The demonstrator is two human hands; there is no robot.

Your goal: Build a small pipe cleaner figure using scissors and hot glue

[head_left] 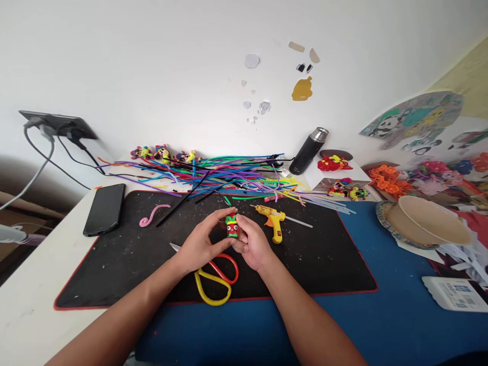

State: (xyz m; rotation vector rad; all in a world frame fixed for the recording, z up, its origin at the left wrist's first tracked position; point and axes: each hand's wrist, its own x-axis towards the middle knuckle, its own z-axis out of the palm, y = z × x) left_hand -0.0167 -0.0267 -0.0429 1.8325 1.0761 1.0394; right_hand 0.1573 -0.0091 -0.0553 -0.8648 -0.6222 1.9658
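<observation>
Above the black mat (312, 264), both hands hold a small red and green pipe-cleaner figure (232, 228) with two round eyes and a yellow band. My left hand (204, 241) grips its left side between thumb and fingers. My right hand (251, 240) pinches it from the right, with fingertips touching its edge. Scissors (215, 284) with one red and one yellow handle lie under and beside my left hand. A yellow glue gun (273, 219) with a glue stick in its back rests right of my right hand. A pink curled pipe cleaner (152, 215) lies to the left.
Many coloured pipe cleaners (229, 175) are piled along the wall. A black phone (104, 209) lies at the left, a black flask (308, 151) leans at the back. Finished figures (162, 153), a bowl (434, 221) and orange pipe-cleaner pieces (389, 180) are around the edges.
</observation>
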